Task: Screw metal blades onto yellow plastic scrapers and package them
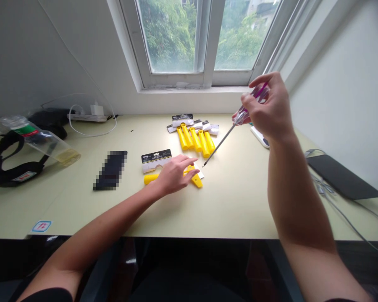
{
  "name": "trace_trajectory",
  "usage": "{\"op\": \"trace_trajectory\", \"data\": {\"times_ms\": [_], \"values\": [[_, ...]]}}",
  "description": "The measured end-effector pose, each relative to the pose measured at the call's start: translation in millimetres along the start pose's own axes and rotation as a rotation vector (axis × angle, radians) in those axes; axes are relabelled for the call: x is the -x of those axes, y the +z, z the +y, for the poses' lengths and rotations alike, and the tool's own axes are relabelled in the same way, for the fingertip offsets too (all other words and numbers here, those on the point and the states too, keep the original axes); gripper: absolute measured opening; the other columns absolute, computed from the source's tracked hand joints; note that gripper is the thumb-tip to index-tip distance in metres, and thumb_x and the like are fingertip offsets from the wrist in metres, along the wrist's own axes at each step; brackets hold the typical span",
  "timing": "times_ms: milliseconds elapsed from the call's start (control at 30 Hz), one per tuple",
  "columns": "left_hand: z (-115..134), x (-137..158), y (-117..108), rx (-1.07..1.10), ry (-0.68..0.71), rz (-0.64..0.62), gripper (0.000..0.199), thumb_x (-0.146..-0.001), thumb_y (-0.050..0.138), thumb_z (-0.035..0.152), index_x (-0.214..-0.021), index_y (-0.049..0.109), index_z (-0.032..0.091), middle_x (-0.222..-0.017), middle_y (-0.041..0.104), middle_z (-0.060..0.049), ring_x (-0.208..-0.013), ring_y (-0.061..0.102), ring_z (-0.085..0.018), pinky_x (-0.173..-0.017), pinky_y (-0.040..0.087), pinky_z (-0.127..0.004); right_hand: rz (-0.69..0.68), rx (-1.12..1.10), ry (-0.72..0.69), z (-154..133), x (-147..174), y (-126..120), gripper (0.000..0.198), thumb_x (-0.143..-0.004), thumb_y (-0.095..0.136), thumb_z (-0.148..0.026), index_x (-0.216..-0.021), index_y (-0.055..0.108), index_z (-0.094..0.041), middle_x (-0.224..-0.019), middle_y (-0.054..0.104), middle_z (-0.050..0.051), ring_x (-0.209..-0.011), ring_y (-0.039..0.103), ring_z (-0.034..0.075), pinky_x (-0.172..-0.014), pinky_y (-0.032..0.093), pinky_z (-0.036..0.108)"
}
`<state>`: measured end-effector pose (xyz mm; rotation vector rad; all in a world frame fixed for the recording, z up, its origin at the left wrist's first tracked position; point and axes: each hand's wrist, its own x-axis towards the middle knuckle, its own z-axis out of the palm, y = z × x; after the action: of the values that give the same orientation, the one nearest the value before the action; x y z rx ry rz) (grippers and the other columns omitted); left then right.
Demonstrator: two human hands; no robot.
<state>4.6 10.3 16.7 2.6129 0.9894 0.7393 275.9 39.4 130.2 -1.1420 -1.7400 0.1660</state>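
My right hand (269, 105) is raised above the table, its fingers closed around the clear and purple handle of a screwdriver (220, 144). The thin shaft slants down to the left, and its tip is just right of my left fingertips. My left hand (176, 174) is over a yellow plastic scraper-like tool (197, 181), thumb and index finger apart. That hand hides the tool's middle; its yellow handle end shows on the left. Whether the palm touches it I cannot tell. Beside it lies a black-and-white packaging card (156, 160).
Several yellow handles (195, 140) with cards lie at the back. On the left are a dark pixelated rectangle (111, 170), a tilted plastic bottle (47, 142), a black head strap (15, 176) and a power strip (86, 118). A dark flat pad (345, 176) and cables lie right.
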Motion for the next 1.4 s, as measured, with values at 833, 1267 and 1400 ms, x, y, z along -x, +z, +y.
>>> {"op": "trace_trajectory", "data": {"times_ms": [833,1267,1400], "values": [[26.7,-67.9,34.0,-0.245,0.032,-0.215,0.030,-0.095,0.050,0.038,-0.087,0.071,0.017,-0.087,0.068,-0.009,-0.087,0.062,-0.024,-0.075,0.047,-0.035,0.234,0.248,0.009,-35.8,9.0,-27.7,0.020,-0.089,0.056,-0.032,-0.107,0.052,-0.026,-0.088,0.057,0.005,-0.071,0.059,0.018,-0.070,0.051,0.034],[-13.5,22.7,-13.6,-0.175,0.014,-0.273,0.032,-0.094,0.054,0.038,-0.122,0.059,0.024,-0.111,0.066,-0.006,-0.092,0.065,-0.020,-0.078,0.051,-0.030,-0.217,0.179,-0.070,-66.8,15.7,16.9,0.014,-0.085,0.050,-0.020,-0.097,0.054,-0.024,-0.073,0.050,-0.001,-0.065,0.048,0.013,-0.065,0.042,0.028],[-15.9,24.8,-12.9,-0.121,0.062,-0.100,0.031,-0.094,0.055,0.036,-0.120,0.060,0.021,-0.108,0.066,-0.006,-0.089,0.065,-0.019,-0.077,0.051,-0.030,-0.739,0.218,0.053,-52.7,17.0,42.5,0.012,-0.081,0.059,-0.031,-0.089,0.056,-0.022,-0.079,0.058,0.001,-0.068,0.052,0.013,-0.059,0.038,0.025]]}}
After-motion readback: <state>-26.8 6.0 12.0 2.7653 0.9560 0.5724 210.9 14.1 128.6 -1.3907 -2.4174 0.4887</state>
